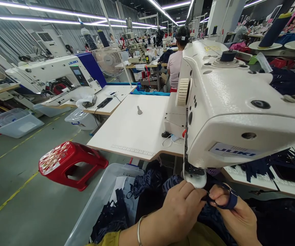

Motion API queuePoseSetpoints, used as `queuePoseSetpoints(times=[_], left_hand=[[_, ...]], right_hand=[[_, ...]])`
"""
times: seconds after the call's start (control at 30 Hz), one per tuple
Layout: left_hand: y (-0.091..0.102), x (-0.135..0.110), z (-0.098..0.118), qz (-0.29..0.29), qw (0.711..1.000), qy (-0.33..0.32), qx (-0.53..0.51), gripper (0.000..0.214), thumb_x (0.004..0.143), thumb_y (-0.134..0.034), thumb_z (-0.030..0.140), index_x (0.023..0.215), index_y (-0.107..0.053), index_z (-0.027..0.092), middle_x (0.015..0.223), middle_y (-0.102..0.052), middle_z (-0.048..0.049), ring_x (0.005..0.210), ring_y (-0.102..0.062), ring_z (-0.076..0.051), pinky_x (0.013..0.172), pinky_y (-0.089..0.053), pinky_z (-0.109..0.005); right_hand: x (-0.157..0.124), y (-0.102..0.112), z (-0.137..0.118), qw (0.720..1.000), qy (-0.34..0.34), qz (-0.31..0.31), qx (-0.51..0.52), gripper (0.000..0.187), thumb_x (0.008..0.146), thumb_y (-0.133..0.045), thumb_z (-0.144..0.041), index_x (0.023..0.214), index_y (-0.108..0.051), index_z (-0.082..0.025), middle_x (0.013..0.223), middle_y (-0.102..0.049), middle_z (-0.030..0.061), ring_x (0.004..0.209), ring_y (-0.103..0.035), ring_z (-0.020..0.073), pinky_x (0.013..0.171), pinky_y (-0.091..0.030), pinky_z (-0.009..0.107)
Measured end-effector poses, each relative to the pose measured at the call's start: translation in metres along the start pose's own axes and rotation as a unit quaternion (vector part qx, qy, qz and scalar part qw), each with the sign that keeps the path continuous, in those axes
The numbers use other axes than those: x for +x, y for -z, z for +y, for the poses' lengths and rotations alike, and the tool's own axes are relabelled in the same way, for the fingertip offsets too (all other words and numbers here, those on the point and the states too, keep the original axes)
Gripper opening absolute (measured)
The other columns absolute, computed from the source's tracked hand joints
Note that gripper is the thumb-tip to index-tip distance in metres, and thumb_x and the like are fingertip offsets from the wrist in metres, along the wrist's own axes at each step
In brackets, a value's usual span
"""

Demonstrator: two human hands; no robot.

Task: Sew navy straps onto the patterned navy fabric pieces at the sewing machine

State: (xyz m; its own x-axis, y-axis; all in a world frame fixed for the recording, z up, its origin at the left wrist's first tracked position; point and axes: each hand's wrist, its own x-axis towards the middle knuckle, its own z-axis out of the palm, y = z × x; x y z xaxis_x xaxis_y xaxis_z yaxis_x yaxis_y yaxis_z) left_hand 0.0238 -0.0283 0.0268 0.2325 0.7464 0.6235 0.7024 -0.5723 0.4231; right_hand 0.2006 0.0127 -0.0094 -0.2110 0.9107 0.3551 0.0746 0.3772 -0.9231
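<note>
Both my hands are close together just below the needle end of a white sewing machine (pixel 219 119). My left hand (pixel 180 208) is closed in a pinch, its fingertips on the dark end of a narrow navy strap (pixel 231 201). The strap loops round the fingers of my right hand (pixel 236 215), which is closed on it too. A thin shiny edge shows along the loop; I cannot tell whether it is a ring or a slider. More navy garment fabric (pixel 211 218) lies under my hands, partly hidden by them.
Navy garments (pixel 114 215) lie in a clear plastic bin (pixel 86 218) at the lower left. A red stool (pixel 73 164) stands beyond it. The white table (pixel 127 126) carries a small metal piece (pixel 139 110). A phone (pixel 291 174) and navy straps (pixel 255 165) are at right. A person (pixel 175 66) sits ahead.
</note>
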Motion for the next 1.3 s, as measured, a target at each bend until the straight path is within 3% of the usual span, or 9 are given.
queuePoseSetpoints(times=[0.23,0.33,0.47,0.63,0.87,0.97,1.07,1.2,1.3], left_hand=[[-0.004,-0.007,-0.003,-0.026,0.995,0.079,-0.046,0.014,0.097,-0.05,0.024,0.099,-0.062,0.019,0.078,-0.062,-0.0018,0.065,-0.058,-0.013,0.058,-0.048,-0.021],[-0.005,-0.009,-0.003,-0.042,0.991,0.115,-0.054,0.013,0.096,-0.054,0.028,0.093,-0.064,0.02,0.077,-0.063,-0.0002,0.065,-0.06,-0.012,0.058,-0.048,-0.021],[0.0,-0.003,-0.008,-0.079,0.987,0.142,-0.019,0.014,0.092,-0.06,0.034,0.095,-0.062,0.021,0.081,-0.063,0.0001,0.068,-0.062,-0.014,0.059,-0.05,-0.022],[0.01,0.006,-0.029,-0.054,0.991,0.094,0.08,0.019,0.097,-0.052,0.031,0.108,-0.059,0.017,0.1,-0.063,-0.0073,0.092,-0.061,-0.019,0.08,-0.052,-0.03],[0.007,-0.007,-0.041,-0.129,0.975,-0.123,0.131,0.036,0.099,-0.039,0.013,0.133,-0.051,0.013,0.128,-0.061,-0.0076,0.123,-0.049,-0.015,0.103,-0.036,-0.03],[0.006,-0.01,-0.038,-0.123,0.97,-0.12,0.171,0.036,0.096,-0.047,0.017,0.131,-0.054,0.018,0.132,-0.06,-0.0033,0.125,-0.047,-0.016,0.099,-0.035,-0.032],[0.005,-0.009,-0.034,-0.122,0.963,-0.113,0.212,0.032,0.095,-0.053,0.023,0.126,-0.058,0.024,0.131,-0.06,-0.0008,0.123,-0.05,-0.016,0.094,-0.035,-0.031],[-0.001,-0.006,-0.029,-0.08,0.963,-0.096,0.239,0.027,0.095,-0.053,0.024,0.121,-0.061,0.025,0.127,-0.062,-0.0007,0.117,-0.052,-0.017,0.089,-0.035,-0.031],[-0.005,-0.003,-0.026,-0.048,0.963,-0.084,0.251,0.026,0.096,-0.054,0.032,0.118,-0.063,0.022,0.124,-0.064,-0.001,0.116,-0.053,-0.019,0.088,-0.034,-0.032]], right_hand=[[-0.005,0.005,0.003,0.998,-0.01,-0.059,0.031,0.013,0.083,-0.068,-0.019,0.075,-0.069,-0.029,0.079,-0.068,0.0015,0.074,-0.066,0.0186,0.06,-0.058,0.027],[-0.002,0.006,0.002,0.995,-0.077,-0.07,0.003,0.007,0.082,-0.069,-0.026,0.076,-0.068,-0.027,0.081,-0.068,0.0014,0.076,-0.067,0.0181,0.065,-0.058,0.024],[0.012,0.005,-0.001,0.979,-0.17,-0.094,-0.068,0.018,0.084,-0.065,-0.042,0.085,-0.067,-0.025,0.086,-0.069,0.0031,0.08,-0.066,0.0202,0.065,-0.055,0.024],[0.029,-0.008,0.0,0.975,-0.144,-0.101,-0.132,0.025,0.087,-0.058,-0.048,0.092,-0.064,-0.024,0.075,-0.06,0.0009,0.069,-0.058,0.0172,0.06,-0.049,0.025],[0.033,-0.02,0.013,0.98,-0.186,-0.032,-0.059,0.027,0.085,-0.062,-0.045,0.098,-0.051,-0.024,0.068,-0.044,-0.0058,0.06,-0.048,0.0135,0.058,-0.047,0.024],[0.037,-0.017,0.015,0.972,-0.226,-0.051,0.028,0.036,0.084,-0.064,-0.047,0.111,-0.052,-0.026,0.088,-0.059,0.0001,0.083,-0.06,0.0165,0.075,-0.053,0.026],[0.046,-0.012,0.013,0.97,-0.233,-0.053,0.039,0.04,0.084,-0.062,-0.049,0.117,-0.055,-0.026,0.114,-0.064,0.0065,0.112,-0.058,0.0227,0.095,-0.05,0.035],[0.064,-0.006,0.013,0.977,-0.185,-0.074,-0.075,0.037,0.084,-0.057,-0.045,0.11,-0.065,-0.021,0.108,-0.07,0.0107,0.114,-0.058,0.0309,0.101,-0.044,0.049],[0.078,-0.005,0.017,0.976,-0.115,-0.097,-0.155,0.03,0.084,-0.051,-0.039,0.096,-0.071,-0.021,0.097,-0.074,0.0096,0.11,-0.062,0.032,0.101,-0.044,0.05]])
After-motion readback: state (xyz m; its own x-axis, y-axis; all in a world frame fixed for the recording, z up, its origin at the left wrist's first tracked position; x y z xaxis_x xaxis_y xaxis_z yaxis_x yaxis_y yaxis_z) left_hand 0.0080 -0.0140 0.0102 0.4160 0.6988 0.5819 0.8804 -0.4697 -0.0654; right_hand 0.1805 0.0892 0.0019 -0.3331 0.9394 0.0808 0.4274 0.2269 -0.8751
